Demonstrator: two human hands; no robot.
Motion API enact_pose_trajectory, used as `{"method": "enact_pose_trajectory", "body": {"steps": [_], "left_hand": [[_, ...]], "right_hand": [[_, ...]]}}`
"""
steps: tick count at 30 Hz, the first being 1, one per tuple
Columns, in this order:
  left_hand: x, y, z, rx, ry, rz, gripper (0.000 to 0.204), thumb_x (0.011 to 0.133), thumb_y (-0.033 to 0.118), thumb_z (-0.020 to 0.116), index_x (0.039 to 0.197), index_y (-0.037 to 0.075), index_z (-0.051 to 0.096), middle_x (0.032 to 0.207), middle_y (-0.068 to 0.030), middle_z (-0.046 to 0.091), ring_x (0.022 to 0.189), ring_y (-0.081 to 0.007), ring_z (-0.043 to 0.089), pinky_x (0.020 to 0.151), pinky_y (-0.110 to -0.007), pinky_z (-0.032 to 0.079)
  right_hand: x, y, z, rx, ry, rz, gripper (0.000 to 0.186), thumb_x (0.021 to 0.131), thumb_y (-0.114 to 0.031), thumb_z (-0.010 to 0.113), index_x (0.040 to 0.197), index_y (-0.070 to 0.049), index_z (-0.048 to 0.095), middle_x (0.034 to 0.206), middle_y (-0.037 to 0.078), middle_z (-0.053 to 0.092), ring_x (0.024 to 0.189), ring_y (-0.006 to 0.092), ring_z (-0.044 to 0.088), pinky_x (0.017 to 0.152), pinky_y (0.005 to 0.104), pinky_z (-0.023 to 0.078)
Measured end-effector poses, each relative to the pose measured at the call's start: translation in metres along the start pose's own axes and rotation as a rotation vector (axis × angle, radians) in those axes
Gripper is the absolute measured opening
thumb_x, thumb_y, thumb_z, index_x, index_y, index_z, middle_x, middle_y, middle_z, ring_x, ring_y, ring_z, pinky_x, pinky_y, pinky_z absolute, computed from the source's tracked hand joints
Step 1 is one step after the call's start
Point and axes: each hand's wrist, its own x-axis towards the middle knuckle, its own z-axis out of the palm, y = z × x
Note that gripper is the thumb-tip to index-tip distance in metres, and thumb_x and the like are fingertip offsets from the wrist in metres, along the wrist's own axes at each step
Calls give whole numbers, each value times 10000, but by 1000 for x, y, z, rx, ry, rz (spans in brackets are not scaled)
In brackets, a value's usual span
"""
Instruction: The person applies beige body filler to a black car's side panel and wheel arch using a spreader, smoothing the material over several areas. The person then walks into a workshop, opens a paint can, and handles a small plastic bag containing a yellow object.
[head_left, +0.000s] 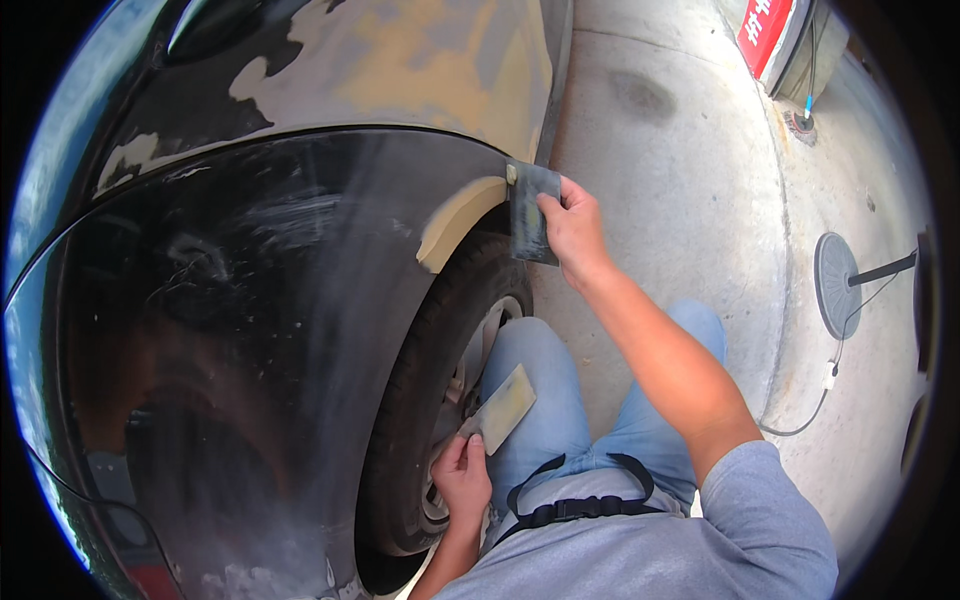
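My right hand [572,225] grips a dark flat spreader [532,225] with a small pale dab near its upper left corner, held at the top of the wheel arch. Beside it, a strip of tan filler [458,215] lies along the arch edge of the black fender [250,300]. Above the fender is a panel [430,70] with patchy tan, grey and black coats. My left hand [462,475] holds a pale flat spreader [508,408], smeared with yellowish material, low over my left thigh, in front of the wheel [410,400].
Concrete ground [660,180] lies to the right. A round grey base with a pole [838,285] and a grey cable [815,415] are on it. A red sign [762,35] and a brush-like head on a hose [800,125] sit at the upper right.
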Motion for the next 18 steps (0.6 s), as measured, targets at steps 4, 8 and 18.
{"method": "enact_pose_trajectory", "body": {"steps": [4,8,18], "left_hand": [[0,-1,4,-39,36,54,141,1005,42,647,1060,-73,707,887,-1,665,814,-64,598,723,-232,490],[1,-3,1,3,9,48,144,1001,40,650,1061,-77,707,898,-18,678,826,-72,613,734,-240,501],[2,-9,-3,-19,6,37,125,1002,56,658,1034,-55,707,834,-6,662,775,-62,595,694,-235,484]], "right_hand": [[-2,8,3,-189,-37,-324,333,945,-26,575,1253,7,699,1131,96,724,995,165,663,865,304,518],[-6,9,7,-301,-55,-425,390,905,-21,594,1284,24,676,1266,162,693,1112,251,669,947,327,512],[-20,-14,21,-353,-74,-497,392,893,-15,588,1269,52,675,1299,176,683,1055,244,681,904,318,530]]}}
